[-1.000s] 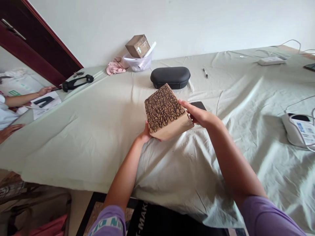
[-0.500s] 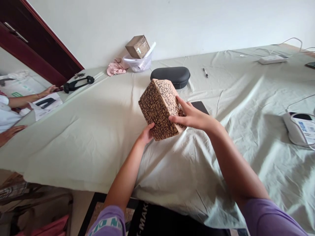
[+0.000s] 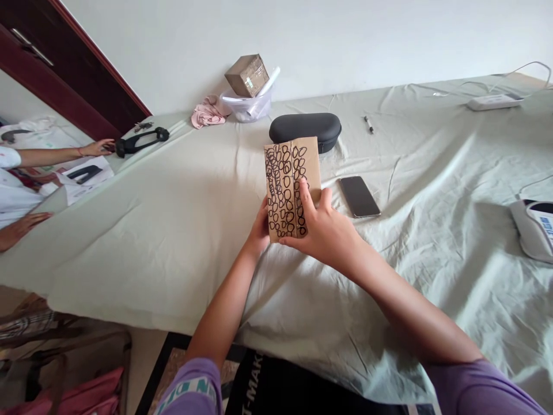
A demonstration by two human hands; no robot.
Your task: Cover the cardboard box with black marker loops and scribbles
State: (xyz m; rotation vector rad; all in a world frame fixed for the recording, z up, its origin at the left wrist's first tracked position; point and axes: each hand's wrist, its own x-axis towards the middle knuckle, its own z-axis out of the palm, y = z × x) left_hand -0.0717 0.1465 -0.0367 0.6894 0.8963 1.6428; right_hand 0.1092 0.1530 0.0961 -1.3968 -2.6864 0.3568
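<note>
A person's left hand [image 3: 259, 227] and right hand [image 3: 322, 230] meet at centre, forearms angled inward from purple sleeves [image 3: 479, 386]. The right fingers [image 3: 326, 199] curl with the thumb [image 3: 303, 193] raised; the left hand sits lower, its fingers partly hidden.

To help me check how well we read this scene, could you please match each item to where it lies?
Items:
1. Phone
2. Black case
3. Cardboard box
4. Pink cloth

Places:
A. On the tub
B. Right of the parcel
C. Left of the tub
D. Behind the parcel

Pairs: 1-B, 2-D, 3-A, 4-C
</note>
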